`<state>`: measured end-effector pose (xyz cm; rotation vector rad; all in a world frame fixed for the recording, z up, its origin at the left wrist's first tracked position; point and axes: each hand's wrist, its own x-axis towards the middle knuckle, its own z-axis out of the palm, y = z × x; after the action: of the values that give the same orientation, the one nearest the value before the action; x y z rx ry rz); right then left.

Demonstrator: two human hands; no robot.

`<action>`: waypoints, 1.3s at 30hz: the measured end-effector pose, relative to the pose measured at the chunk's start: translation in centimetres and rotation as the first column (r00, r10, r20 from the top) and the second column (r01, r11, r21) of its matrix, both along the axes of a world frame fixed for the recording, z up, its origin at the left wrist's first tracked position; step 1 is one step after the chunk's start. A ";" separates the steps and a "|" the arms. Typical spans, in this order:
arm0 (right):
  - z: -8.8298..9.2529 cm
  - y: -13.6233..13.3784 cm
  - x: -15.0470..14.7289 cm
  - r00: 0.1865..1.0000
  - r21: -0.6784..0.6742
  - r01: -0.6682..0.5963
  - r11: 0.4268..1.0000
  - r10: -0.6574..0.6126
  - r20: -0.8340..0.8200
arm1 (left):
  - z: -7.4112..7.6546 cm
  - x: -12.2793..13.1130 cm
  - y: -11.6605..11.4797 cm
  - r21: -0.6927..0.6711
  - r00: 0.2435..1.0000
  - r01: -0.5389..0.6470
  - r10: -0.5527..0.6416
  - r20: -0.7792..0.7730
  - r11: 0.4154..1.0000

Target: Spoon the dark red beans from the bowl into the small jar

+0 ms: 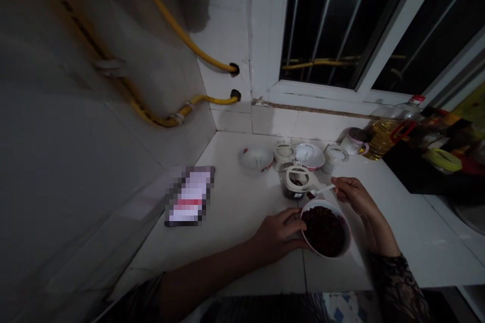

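On my feed, the left hand (278,237) clasps the white bowl (349,242) on the tiled counter (227,181); the right hand (356,199) pinches a white spoon (324,191) near a lidded jar (294,193). Spooning looks under way: dark red mixture (324,231) loads spoon and bowl; what remains, I can't tell.
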<state>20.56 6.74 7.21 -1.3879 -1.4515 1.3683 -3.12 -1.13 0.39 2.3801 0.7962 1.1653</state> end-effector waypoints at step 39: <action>0.5 -2.0 0.7 0.848 0.006 -0.432 0.902 0.404 0.342 | 0.1 0.0 -0.1 -0.038 0.998 -0.026 0.024 -0.061 0.999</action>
<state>21.30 4.77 7.74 -1.3436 -2.1146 1.3505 -3.15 -1.19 0.50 2.3901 0.8626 1.0814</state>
